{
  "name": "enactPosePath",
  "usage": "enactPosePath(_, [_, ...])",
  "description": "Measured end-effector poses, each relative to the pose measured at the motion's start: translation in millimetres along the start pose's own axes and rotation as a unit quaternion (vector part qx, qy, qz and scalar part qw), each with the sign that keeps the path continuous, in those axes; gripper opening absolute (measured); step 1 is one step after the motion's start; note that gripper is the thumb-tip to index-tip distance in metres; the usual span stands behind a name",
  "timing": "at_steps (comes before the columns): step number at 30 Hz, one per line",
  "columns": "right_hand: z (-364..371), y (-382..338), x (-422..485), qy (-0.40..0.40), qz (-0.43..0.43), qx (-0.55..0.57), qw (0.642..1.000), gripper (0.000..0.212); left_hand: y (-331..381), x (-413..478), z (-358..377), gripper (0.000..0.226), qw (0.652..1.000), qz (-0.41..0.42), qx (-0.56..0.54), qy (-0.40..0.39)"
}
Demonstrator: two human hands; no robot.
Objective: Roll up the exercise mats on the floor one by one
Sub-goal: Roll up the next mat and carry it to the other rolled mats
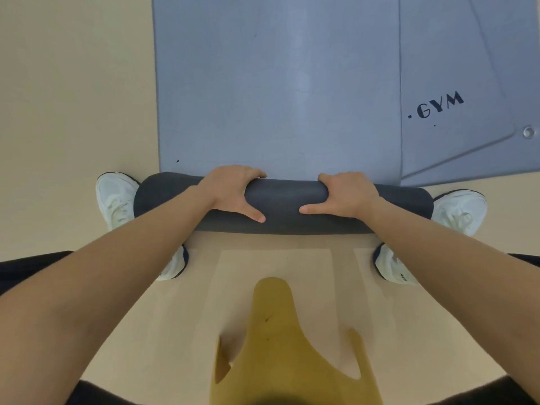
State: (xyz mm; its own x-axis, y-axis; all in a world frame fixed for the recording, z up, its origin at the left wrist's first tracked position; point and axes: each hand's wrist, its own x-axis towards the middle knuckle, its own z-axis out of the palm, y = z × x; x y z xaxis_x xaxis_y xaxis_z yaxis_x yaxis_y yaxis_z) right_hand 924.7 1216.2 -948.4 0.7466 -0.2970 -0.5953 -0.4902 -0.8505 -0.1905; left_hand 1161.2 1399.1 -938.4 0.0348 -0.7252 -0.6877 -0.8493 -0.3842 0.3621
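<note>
The left hand (pixel 233 191) and right hand (pixel 347 194) grip the roll (pixel 283 207), fingers curled over its far side, thumbs spread. The roll lies on the floor (pixel 73 97) at the near end of the mat (pixel 277 83). Most of the mat lies flat; a second mat (pixel 467 68) is not yet rolled.

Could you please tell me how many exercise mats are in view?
2: one partly rolled mat in the centre, and a flat mat marked GYM to its right. Others may lie outside the frame.
</note>
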Motion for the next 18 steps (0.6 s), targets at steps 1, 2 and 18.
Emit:
enactPosePath(1, [-2.4, 1.0, 5.4, -0.004, -0.005, -0.001, 1.000, 0.082, -0.9, -2.7, 5.2, 0.109, 0.999, 0.018, 0.028, 0.039])
enactPosePath(2, [-5.5, 1.7, 11.1, -0.009, -0.010, 0.001, 1.000, 0.082, 0.2, -5.8, 10.5, 0.109, 0.994, 0.037, 0.059, 0.081])
enactPosePath(18, [-0.5, 5.4, 30.8, 0.149, 0.006, -0.009, 0.989, 0.079, 22.8, 12.5, 49.1, 0.106, 0.957, 0.044, 0.138, 0.252])
